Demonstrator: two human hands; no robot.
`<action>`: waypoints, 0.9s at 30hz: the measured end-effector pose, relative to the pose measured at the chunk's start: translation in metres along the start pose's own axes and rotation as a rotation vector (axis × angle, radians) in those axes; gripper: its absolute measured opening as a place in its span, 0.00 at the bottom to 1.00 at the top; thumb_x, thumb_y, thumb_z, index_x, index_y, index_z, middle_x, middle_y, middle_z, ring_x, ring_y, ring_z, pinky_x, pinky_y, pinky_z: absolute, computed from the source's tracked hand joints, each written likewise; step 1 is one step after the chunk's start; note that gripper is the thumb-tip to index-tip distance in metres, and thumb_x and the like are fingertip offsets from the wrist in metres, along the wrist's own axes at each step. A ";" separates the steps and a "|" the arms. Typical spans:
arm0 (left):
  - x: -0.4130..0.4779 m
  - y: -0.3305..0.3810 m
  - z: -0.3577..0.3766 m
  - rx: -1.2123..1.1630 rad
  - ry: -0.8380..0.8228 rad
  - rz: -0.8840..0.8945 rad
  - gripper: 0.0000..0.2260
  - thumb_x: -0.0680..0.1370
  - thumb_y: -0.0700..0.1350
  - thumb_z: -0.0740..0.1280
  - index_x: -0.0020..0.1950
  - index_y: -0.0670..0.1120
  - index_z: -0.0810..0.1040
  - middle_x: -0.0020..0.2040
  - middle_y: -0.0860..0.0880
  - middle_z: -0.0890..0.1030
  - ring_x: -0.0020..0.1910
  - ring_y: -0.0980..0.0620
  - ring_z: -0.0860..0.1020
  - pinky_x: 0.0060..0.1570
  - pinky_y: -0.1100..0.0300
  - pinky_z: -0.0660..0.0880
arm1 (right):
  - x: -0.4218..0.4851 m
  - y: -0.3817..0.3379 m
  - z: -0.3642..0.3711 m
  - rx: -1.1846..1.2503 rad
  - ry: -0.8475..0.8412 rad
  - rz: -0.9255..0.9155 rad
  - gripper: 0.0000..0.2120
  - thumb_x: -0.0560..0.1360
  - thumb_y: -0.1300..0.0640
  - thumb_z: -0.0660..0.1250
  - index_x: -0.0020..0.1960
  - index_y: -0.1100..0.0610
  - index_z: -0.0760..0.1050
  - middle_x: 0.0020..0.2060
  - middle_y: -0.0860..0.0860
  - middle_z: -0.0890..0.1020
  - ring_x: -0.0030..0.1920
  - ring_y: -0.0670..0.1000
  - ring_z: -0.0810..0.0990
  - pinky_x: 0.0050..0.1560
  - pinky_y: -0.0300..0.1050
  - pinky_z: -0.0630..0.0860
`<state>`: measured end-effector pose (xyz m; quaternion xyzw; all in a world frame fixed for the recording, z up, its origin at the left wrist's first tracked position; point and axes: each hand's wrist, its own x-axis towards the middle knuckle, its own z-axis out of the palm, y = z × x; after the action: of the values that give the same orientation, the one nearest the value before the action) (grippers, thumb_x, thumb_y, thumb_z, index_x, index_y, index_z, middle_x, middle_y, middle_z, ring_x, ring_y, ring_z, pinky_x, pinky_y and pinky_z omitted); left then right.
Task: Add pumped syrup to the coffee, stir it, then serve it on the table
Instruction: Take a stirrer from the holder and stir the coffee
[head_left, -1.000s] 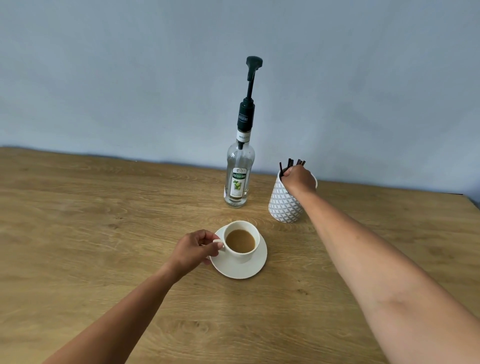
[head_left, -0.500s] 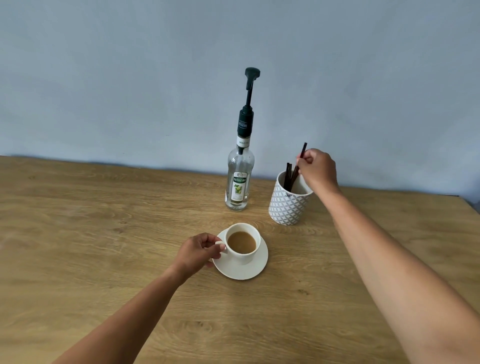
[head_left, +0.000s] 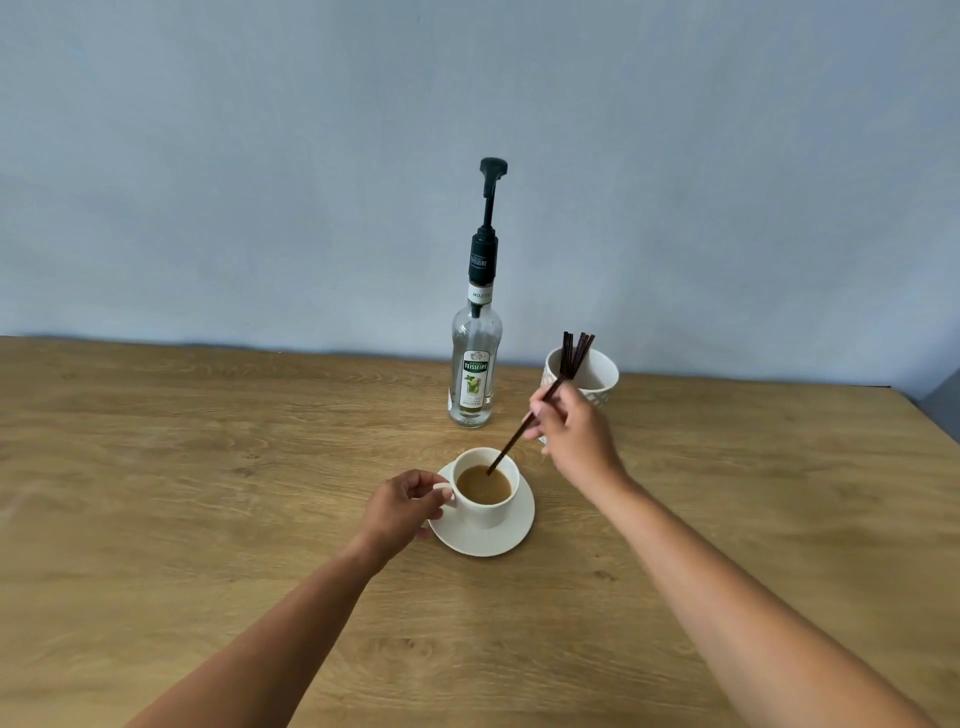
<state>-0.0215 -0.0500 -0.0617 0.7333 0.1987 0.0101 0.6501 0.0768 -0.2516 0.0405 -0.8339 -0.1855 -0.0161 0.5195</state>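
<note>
A white cup of milky coffee stands on a white saucer in the middle of the wooden table. My left hand pinches the cup's handle. My right hand holds a thin dark stir stick at a slant, its lower tip dipped in the coffee. Behind the cup stands a clear syrup bottle with a tall black pump, upright and untouched.
A white patterned holder with several more dark stir sticks stands right of the bottle, partly behind my right hand. The wooden table runs to a pale blue wall; its right edge shows at far right.
My right hand drew one stick out of the holder and brought it down and left until its tip entered the coffee. My left hand stayed on the cup handle.
</note>
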 end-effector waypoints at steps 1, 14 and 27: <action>0.000 0.000 0.000 0.002 0.004 0.002 0.06 0.76 0.45 0.73 0.51 0.46 0.83 0.42 0.50 0.86 0.42 0.51 0.83 0.34 0.60 0.79 | -0.005 0.006 0.007 -0.034 -0.017 0.005 0.06 0.80 0.60 0.61 0.47 0.50 0.72 0.42 0.51 0.83 0.38 0.49 0.86 0.37 0.42 0.77; -0.001 -0.001 0.001 0.016 0.034 0.001 0.05 0.76 0.45 0.73 0.51 0.48 0.83 0.43 0.49 0.85 0.41 0.53 0.82 0.30 0.63 0.77 | -0.030 0.038 0.037 -0.310 -0.122 -0.100 0.03 0.75 0.56 0.70 0.47 0.50 0.80 0.41 0.43 0.85 0.34 0.34 0.76 0.37 0.26 0.69; 0.002 -0.009 0.004 0.036 0.064 0.041 0.04 0.77 0.46 0.73 0.50 0.49 0.83 0.45 0.46 0.86 0.39 0.54 0.83 0.34 0.56 0.78 | -0.029 0.039 0.024 -0.440 -0.149 -0.156 0.05 0.76 0.57 0.68 0.47 0.48 0.80 0.43 0.48 0.83 0.45 0.49 0.80 0.44 0.44 0.76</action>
<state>-0.0210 -0.0525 -0.0709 0.7480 0.2045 0.0432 0.6300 0.0586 -0.2546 -0.0100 -0.9090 -0.2791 -0.0346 0.3075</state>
